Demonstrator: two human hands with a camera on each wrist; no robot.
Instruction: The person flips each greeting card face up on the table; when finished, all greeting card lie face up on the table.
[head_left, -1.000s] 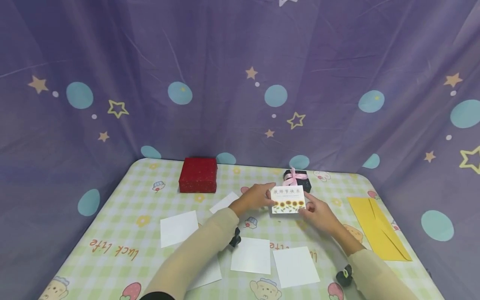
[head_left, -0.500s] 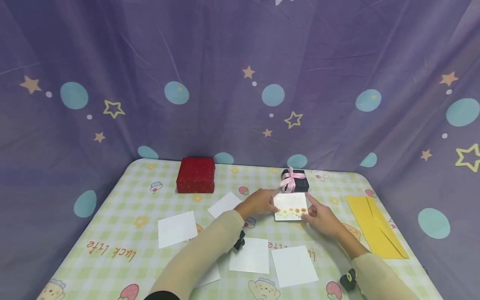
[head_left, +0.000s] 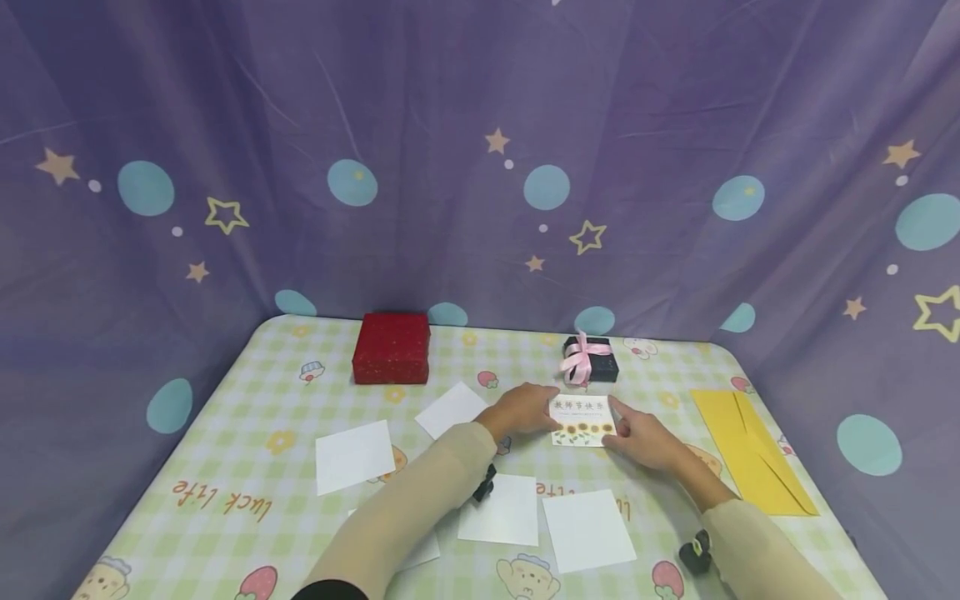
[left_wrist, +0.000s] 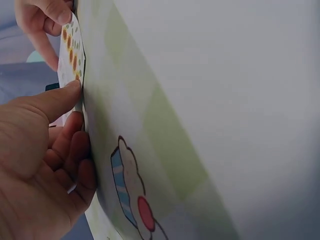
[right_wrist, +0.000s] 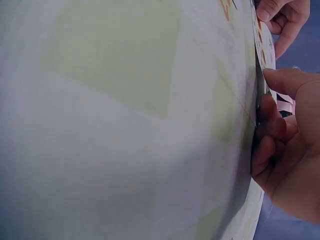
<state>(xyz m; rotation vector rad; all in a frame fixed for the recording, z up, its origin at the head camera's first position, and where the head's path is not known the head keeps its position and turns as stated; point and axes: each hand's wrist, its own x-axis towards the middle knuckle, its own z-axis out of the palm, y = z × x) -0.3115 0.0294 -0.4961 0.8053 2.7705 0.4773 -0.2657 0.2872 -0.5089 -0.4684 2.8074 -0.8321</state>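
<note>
Item: sunflower card (head_left: 582, 421), thin white rectangle with printed flowers and characters, now lowered nearly flat on the checked tablecloth (head_left: 247, 433); a second ago it stood raised, face up toward the camera. Left hand (head_left: 522, 410) pinches its 9 o'clock edge, right hand (head_left: 643, 439) its 3 o'clock edge, thumbs on top. Wrist views show the card edge-on only; print unreadable. At 12 o'clock of the card: black box with pink ribbon (head_left: 590, 361). At 10 o'clock: red box (head_left: 392, 349). At 3 o'clock: yellow envelope (head_left: 750, 450). Blank white sheets (head_left: 354, 456) at 6–9 o'clock, partly hidden by sleeves.
</note>
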